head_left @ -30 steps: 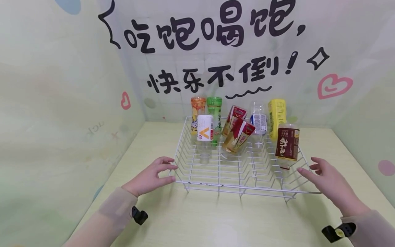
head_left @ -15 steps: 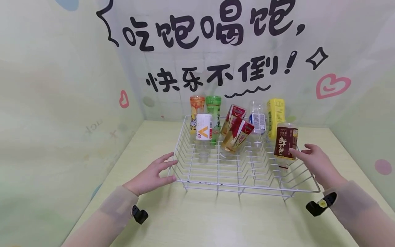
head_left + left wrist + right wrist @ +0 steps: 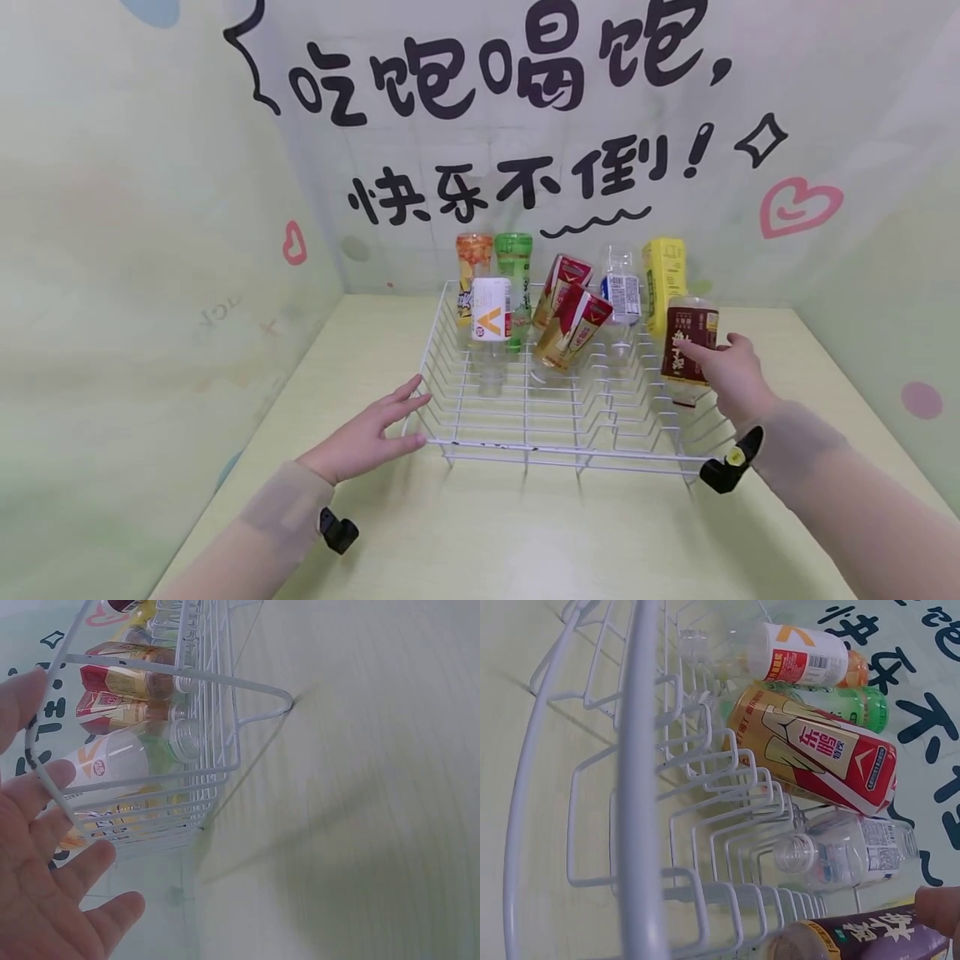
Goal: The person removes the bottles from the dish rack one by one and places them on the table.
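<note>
In the head view, an upside-down clear bottle with a dark maroon label (image 3: 691, 343) stands at the right side of a white wire dish rack (image 3: 517, 447). My right hand (image 3: 731, 377) is at this bottle, thumb across the front of the label and the other fingers at its far right side, partly hidden. Only a fingertip shows against the bottle's label (image 3: 885, 934) in the right wrist view. My left hand (image 3: 367, 437) touches the rack's left front corner with extended, spread fingers. The rack's rim (image 3: 52, 780) passes between thumb and fingers in the left wrist view.
Other upside-down bottles lean in the rack: orange (image 3: 474, 275), green (image 3: 514, 287), white-labelled (image 3: 491, 310), two red-and-gold ones (image 3: 573, 329), a clear one (image 3: 620, 300) and a yellow one (image 3: 664, 279). The rack stands on a pale table (image 3: 480, 533) between printed walls.
My right hand has moved left and forward from beside the rack to the maroon-labelled bottle, its thumb now across the label. My left hand stays at the rack corner. The view has shifted slightly.
</note>
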Demonstrator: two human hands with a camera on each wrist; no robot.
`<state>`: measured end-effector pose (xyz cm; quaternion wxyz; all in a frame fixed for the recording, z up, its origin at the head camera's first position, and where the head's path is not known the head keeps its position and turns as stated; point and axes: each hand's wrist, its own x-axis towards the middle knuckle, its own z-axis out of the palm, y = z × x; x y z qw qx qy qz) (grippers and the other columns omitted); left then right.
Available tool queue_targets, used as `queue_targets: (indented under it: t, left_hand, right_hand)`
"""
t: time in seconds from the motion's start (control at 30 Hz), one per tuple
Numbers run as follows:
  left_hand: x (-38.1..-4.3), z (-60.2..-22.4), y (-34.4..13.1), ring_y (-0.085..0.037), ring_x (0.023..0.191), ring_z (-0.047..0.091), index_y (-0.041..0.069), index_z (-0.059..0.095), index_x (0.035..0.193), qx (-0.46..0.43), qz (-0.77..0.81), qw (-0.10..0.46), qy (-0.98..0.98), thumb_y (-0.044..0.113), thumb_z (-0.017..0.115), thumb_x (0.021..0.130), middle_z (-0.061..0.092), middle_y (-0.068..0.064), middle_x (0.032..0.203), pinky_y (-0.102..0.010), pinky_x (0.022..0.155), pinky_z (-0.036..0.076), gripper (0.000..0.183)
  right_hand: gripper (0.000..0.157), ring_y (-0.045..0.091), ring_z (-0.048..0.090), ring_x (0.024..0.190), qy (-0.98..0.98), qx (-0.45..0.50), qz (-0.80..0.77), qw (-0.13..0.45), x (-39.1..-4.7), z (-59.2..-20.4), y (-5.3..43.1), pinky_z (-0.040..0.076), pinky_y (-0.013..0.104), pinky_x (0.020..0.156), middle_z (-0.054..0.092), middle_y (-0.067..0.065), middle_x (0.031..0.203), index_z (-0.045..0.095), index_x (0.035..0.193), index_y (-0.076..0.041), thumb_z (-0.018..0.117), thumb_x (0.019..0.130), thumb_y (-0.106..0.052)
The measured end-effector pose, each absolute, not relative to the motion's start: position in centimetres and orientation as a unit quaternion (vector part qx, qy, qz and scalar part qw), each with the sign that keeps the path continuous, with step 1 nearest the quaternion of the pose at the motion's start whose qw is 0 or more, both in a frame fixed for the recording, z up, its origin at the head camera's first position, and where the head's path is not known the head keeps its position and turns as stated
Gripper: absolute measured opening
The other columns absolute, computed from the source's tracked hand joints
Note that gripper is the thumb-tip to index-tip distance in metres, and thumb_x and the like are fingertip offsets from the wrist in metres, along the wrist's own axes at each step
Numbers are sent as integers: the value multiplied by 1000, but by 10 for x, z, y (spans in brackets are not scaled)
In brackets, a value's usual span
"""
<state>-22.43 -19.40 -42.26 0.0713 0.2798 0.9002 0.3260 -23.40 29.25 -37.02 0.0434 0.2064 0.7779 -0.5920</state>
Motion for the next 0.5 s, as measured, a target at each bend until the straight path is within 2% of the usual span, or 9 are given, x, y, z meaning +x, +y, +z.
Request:
queue_targets:
  t: [0.17,0.27,0.37,0.5]
  left_hand:
    - [-224,-423,-195,-33,144,18,11,44,145,278,330,71,899,47,64,89,17,-5,160,-57,110,25,69]
    - [-224,-423,-195,-35,143,18,10,45,144,279,331,69,899,47,64,89,17,-6,160,-59,110,24,69]
    - [-223,-423,-195,-35,143,18,10,46,144,276,331,68,900,47,64,89,17,-5,160,-59,110,25,69]
    - [-223,-422,-195,-34,144,18,10,46,143,274,330,72,900,48,64,89,17,-4,160,-59,110,25,69]
  right_hand:
    - [104,43,28,135,786,234,-572,4,-241,-374,280,32,59,106,19,27,152,-6,152,-2,63,89,-48]
    - [98,42,30,131,806,257,-533,-18,-245,-374,274,34,58,103,29,26,147,9,151,-1,66,87,-47]
    - [96,43,25,130,822,280,-496,-25,-248,-375,269,32,61,102,28,26,145,14,150,1,69,85,-45]
    - [97,44,19,130,831,299,-469,-33,-250,-379,264,30,61,104,23,28,145,11,149,3,70,85,-39]
